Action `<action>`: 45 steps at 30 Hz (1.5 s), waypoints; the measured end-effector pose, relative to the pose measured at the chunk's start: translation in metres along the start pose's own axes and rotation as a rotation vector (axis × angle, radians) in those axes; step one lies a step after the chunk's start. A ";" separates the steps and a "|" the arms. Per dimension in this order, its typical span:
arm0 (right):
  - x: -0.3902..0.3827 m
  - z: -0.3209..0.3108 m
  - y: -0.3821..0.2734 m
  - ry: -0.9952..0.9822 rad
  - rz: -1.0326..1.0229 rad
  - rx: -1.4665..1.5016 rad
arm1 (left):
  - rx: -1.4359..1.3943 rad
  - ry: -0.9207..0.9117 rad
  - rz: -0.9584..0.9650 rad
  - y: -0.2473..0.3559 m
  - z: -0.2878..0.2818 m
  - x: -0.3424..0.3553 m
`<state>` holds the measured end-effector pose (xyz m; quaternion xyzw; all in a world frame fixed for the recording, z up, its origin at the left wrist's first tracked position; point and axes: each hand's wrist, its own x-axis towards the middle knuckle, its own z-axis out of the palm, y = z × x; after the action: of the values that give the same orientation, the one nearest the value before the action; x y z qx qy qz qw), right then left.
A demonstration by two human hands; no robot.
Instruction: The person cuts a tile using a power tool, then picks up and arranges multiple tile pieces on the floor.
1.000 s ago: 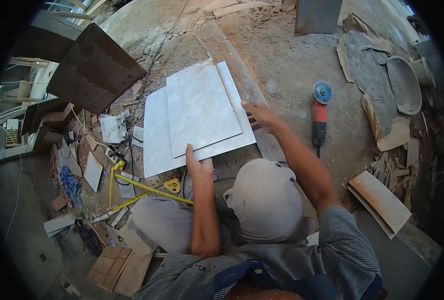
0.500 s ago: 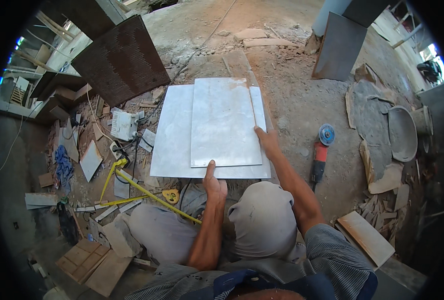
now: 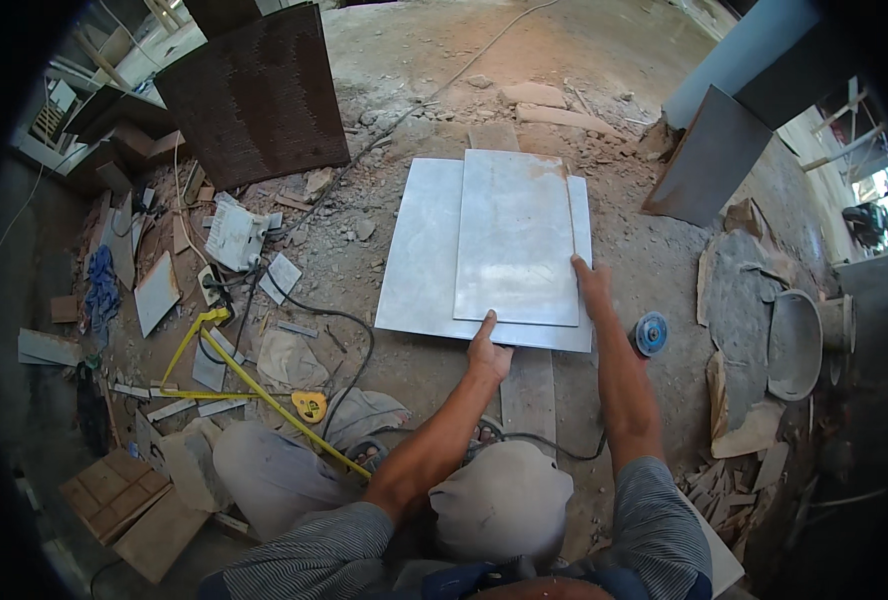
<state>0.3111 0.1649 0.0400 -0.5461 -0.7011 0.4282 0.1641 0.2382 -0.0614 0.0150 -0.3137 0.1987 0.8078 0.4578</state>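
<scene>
While the small tile (image 3: 517, 240) lies on the large tile (image 3: 419, 250), leaving a wide strip bare at its left, both are held over the ground (image 3: 434, 385) in front of the knees. The left hand (image 3: 490, 352) is closed on the near edges, thumb against the small tile, fingers under the large tile. The right hand (image 3: 592, 283) is curled round the right side, thumb at the small tile's edge, its fingertips hidden below. Just beside the right forearm shows the grinder (image 3: 650, 334); the yellow tape measure (image 3: 310, 405) lies near the left knee.
</scene>
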 end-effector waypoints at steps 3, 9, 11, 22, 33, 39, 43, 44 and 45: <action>0.016 0.000 0.016 -0.006 0.002 0.003 | 0.044 0.135 -0.053 -0.012 -0.002 0.008; 0.044 0.002 0.025 0.030 -0.002 -0.070 | 0.037 0.163 -0.131 -0.027 -0.004 0.021; 0.046 -0.002 0.027 0.054 0.035 -0.126 | 0.043 0.192 -0.162 -0.029 -0.005 0.022; 0.053 -0.005 0.025 -0.043 -0.155 -0.569 | 0.211 0.227 -0.171 -0.036 -0.020 0.027; 0.017 0.038 0.050 0.155 -0.342 -0.605 | 1.107 -0.014 0.399 0.085 0.042 -0.002; 0.011 0.062 0.027 0.227 -0.284 -0.579 | 1.837 -0.079 0.872 0.128 0.027 0.044; 0.013 0.066 0.038 0.277 -0.301 -0.523 | 2.086 -0.169 0.731 0.066 0.039 0.072; 0.010 0.065 0.039 0.264 -0.302 -0.510 | 2.171 -0.046 0.662 0.053 0.041 0.072; 0.008 0.067 0.039 0.249 -0.304 -0.496 | 2.170 -0.050 0.663 0.043 0.044 0.073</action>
<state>0.2862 0.1454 -0.0311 -0.5065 -0.8323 0.1447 0.1727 0.1590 -0.0119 -0.0020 0.3330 0.8579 0.2966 0.2553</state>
